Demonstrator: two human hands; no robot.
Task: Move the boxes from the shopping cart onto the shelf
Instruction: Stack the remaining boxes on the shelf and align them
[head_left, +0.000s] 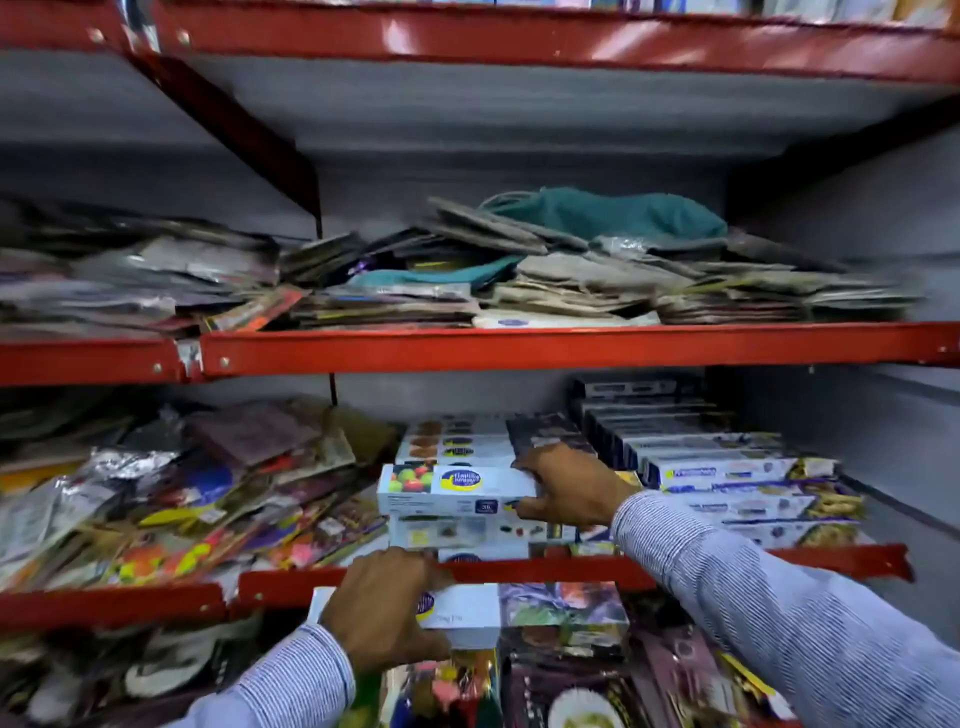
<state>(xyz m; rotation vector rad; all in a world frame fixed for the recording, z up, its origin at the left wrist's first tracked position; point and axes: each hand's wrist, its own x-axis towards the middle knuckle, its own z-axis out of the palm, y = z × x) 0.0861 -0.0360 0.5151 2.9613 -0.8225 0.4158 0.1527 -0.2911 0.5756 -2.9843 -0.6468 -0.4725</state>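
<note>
My right hand (569, 491) grips the right end of a long white box with a fruit picture (447, 488), which lies on top of a stack of similar boxes (457, 535) on the red-edged shelf (545, 569). Lower down, in front of the shelf edge, my left hand (382, 610) holds another long white box (514, 610) by its left end, level and just below the shelf lip. More rows of the same boxes (727, 478) fill the shelf to the right. The shopping cart is out of view.
Loose colourful packets (182, 509) crowd the left part of the same shelf. The shelf above (519, 345) carries piles of flat packets and a teal cloth bag (608, 213). Packaged goods (571, 686) lie below the held box.
</note>
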